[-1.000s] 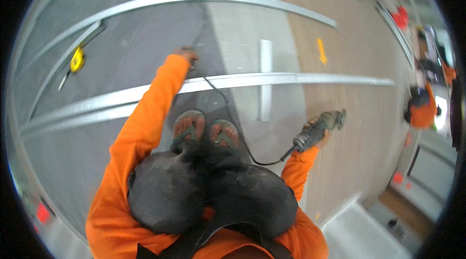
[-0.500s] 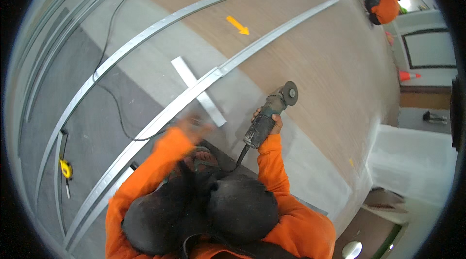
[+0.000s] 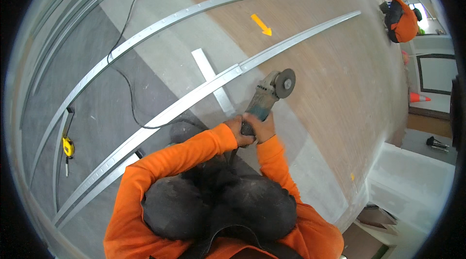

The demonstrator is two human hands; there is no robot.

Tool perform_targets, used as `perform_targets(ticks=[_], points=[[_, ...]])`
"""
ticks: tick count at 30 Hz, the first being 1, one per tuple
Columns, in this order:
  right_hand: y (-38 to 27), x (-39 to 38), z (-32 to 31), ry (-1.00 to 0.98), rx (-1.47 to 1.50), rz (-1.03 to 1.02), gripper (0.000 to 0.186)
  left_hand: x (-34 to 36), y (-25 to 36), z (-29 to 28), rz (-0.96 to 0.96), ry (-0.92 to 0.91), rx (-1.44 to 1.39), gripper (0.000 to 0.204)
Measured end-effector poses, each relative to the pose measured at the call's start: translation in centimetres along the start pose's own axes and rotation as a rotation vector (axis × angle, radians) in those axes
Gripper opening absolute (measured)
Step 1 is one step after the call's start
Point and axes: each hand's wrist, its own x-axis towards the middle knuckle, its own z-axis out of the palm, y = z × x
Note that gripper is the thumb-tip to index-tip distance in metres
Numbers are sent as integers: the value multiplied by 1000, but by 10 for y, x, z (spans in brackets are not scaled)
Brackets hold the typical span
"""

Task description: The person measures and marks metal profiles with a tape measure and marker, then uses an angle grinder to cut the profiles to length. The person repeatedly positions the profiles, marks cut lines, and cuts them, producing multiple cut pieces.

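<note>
Both my hands are on an angle grinder (image 3: 260, 105) with a grey-green body and a round disc that points up and to the right. My left hand (image 3: 239, 131) is closed round the rear of its body. My right hand (image 3: 263, 127) grips the body from the other side, close to my left hand. Just left of the grinder, a long silver metal channel (image 3: 184, 104) runs diagonally over the floor, resting across a short metal piece (image 3: 224, 100). The grinder is held above the floor, apart from the channel. Whether the disc is spinning I cannot tell.
A second long channel (image 3: 141, 33) curves beyond, with a black cable (image 3: 131, 95) crossing it. At left lie a yellow tape measure (image 3: 68, 147) and more metal strips. A yellow floor arrow (image 3: 261, 24), an orange cone (image 3: 419, 97) and a crouching co-worker (image 3: 404, 20) are farther off.
My left hand, blurred over the channel before, has moved right and closed on the grinder's rear. My right hand has kept its hold. The whole view has shifted slightly.
</note>
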Motion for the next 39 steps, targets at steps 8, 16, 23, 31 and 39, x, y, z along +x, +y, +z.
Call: perform_targets(ticks=[8,16,23,31,39], points=[[43,47,-53,268,-17,57,41,17,-2,9,299,79,595,85],[126,91,-143,800,-405,316,81,-26,-18,-45,185,275,458,66],[86,71,-124,810,-277,303,64,-29,-36,-42,185,342,406,56],[101,59,-121,897,-550,309,79,-33,-40,-42,155,378,310,48],[89,46,-96,810,-786,459,93,-32,-46,-41,165,352,308,47]])
